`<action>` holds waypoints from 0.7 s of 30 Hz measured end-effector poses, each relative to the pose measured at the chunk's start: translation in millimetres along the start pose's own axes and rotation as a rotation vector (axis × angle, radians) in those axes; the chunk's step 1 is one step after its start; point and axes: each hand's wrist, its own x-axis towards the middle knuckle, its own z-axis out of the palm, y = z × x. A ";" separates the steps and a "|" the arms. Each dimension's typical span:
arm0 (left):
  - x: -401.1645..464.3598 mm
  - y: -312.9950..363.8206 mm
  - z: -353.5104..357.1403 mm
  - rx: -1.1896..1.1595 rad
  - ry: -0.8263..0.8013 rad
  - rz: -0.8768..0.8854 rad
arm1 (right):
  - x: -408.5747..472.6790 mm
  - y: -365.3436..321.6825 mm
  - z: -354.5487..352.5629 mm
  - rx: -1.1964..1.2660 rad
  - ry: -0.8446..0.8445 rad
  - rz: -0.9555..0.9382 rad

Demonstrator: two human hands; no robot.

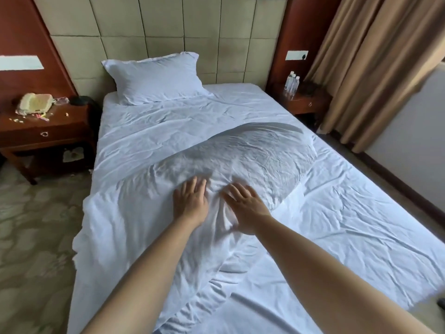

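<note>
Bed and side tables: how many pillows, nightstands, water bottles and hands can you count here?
Pillow: 1
Nightstands: 2
Water bottles: 3
Hands: 2, left hand and right hand, both flat on the white cover
Total: 8

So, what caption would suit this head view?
Bedmaking: left hand and right hand press a puffed white sheet on the bed.
</note>
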 end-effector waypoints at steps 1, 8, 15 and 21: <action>8.5 5.9 2.5 -0.011 -0.019 -0.013 | 3.3 8.6 0.0 -0.012 0.002 -0.017; 49.8 57.9 13.3 -0.017 -0.082 -0.060 | 24.3 84.4 6.3 0.030 0.007 -0.076; 93.1 128.9 30.0 0.054 -0.145 -0.143 | 46.4 179.4 17.1 0.084 0.031 -0.191; 116.9 183.6 58.6 0.194 -0.241 -0.222 | 56.6 251.7 47.1 -0.148 -0.085 -0.362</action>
